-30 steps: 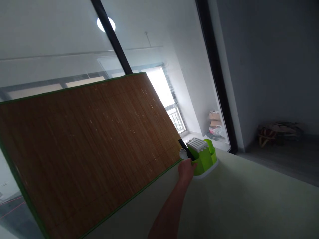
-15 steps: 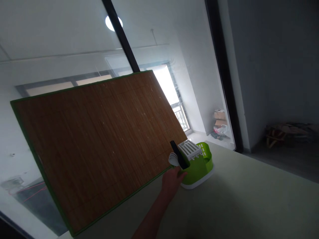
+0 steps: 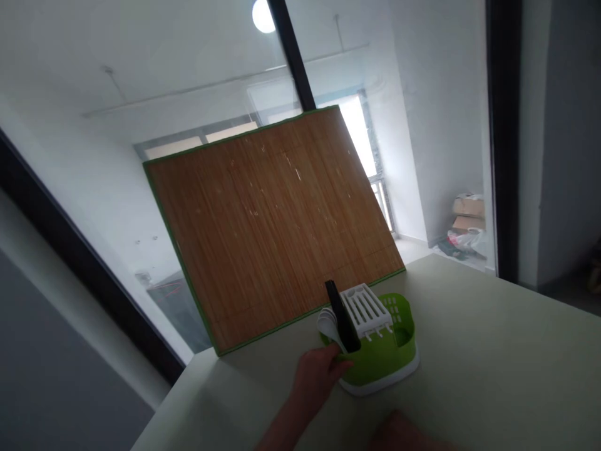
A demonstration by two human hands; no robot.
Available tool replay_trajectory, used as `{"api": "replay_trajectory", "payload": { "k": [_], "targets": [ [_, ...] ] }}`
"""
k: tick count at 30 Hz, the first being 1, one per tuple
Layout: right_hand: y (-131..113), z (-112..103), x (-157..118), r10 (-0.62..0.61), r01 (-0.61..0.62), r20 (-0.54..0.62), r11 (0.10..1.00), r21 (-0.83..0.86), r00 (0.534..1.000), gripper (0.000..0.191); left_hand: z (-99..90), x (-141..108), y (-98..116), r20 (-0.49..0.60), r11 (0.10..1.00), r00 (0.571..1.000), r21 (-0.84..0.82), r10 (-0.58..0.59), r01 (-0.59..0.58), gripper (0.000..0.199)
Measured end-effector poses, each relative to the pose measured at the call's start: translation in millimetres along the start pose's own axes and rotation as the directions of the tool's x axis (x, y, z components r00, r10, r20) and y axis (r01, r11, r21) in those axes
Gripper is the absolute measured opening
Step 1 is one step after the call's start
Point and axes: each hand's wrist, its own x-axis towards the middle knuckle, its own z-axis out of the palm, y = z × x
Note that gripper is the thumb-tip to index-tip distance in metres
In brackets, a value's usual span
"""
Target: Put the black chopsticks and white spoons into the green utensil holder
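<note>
A green utensil holder [image 3: 380, 358] with a white slotted top [image 3: 366, 309] and white base stands on the pale table. White spoons [image 3: 327, 324] and a black flat piece [image 3: 344, 318] stick up at its left side. My left hand [image 3: 315, 376] grips the holder's left edge, thumb on the outside and fingers partly hidden. Low in the picture, my right hand [image 3: 397, 431] is dark and blurred in front of the holder; its fingers cannot be made out.
Behind the holder a large bamboo mat [image 3: 277, 232] with green edging leans against a glass pane. The pale table [image 3: 493, 351] reaches to the right. Cardboard boxes [image 3: 468, 207] and plastic bags lie on the floor beyond the glass.
The view has turned left, so the mat and holder appear shifted, the mat farther right. My right hand has come in at the bottom. My left hand remains at the holder's left edge.
</note>
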Motion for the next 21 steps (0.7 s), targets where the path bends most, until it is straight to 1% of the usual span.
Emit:
{"api": "replay_trajectory", "payload": {
  "k": [3,6,8,10,11,13,14,15,16,17,19,21],
  "targets": [
    [6.3,6.7,-3.2,-0.013,0.012,-0.012,0.997,-0.081,1.0,0.022,3.2,-7.5,-3.2,0.012,0.999,1.0,-0.038,-0.012,0.012,0.025],
    [9.4,6.6,-9.2,-0.041,0.03,-0.054,0.983,-0.182,0.998,0.018,5.7,-11.7,-4.4,0.005,0.997,1.0,-0.076,-0.024,0.024,0.024],
    [8.2,4.3,-12.4,-0.064,0.048,-0.071,0.978,-0.205,0.995,0.013,3.9,-13.6,-4.8,-0.026,0.994,0.998,-0.097,-0.052,0.049,0.026],
    [4.8,1.3,-14.7,-0.072,0.053,-0.083,0.978,-0.203,0.994,0.011,-1.6,-13.6,-6.4,-0.105,0.988,0.988,-0.12,-0.11,0.097,0.031],
    [2.7,-0.3,-15.7,-0.072,0.055,-0.082,0.979,-0.195,0.994,0.012,-5.4,-12.2,-8.0,-0.168,0.982,0.974,-0.135,-0.153,0.131,0.034],
    [-1.5,-3.3,-17.4,-0.067,0.053,-0.079,0.983,-0.174,0.995,0.012,-13.3,-6.0,-13.6,-0.307,0.967,0.923,-0.178,-0.232,0.184,0.037],
    [-3.5,-4.7,-18.2,-0.062,0.048,-0.08,0.985,-0.166,0.995,0.013,-16.4,-1.0,-17.6,-0.362,0.959,0.896,-0.207,-0.258,0.193,0.039],
    [-5.1,-5.9,-18.9,-0.054,0.04,-0.087,0.986,-0.16,0.995,0.013,-18.2,5.0,-22.1,-0.394,0.952,0.878,-0.24,-0.273,0.188,0.043],
    [-6.5,-6.8,-19.6,-0.046,0.03,-0.096,0.987,-0.158,0.994,0.014,-18.5,11.7,-27.0,-0.4,0.945,0.873,-0.274,-0.279,0.177,0.048],
    [-7.5,-7.5,-20.0,-0.035,0.018,-0.105,0.987,-0.158,0.994,0.014,-17.2,18.8,-31.8,-0.382,0.937,0.88,-0.309,-0.281,0.165,0.055],
    [-8.3,-7.9,-20.4,-0.022,0.004,-0.111,0.988,-0.157,0.994,0.015,-10.8,32.5,-39.8,-0.3,0.911,0.911,-0.382,-0.282,0.156,0.064],
    [-7.8,-7.1,-20.0,-0.014,-0.003,-0.108,0.987,-0.158,0.994,0.016,-1.8,43.5,-43.5,-0.184,0.87,0.95,-0.473,-0.254,0.141,0.059]
  ]
}}
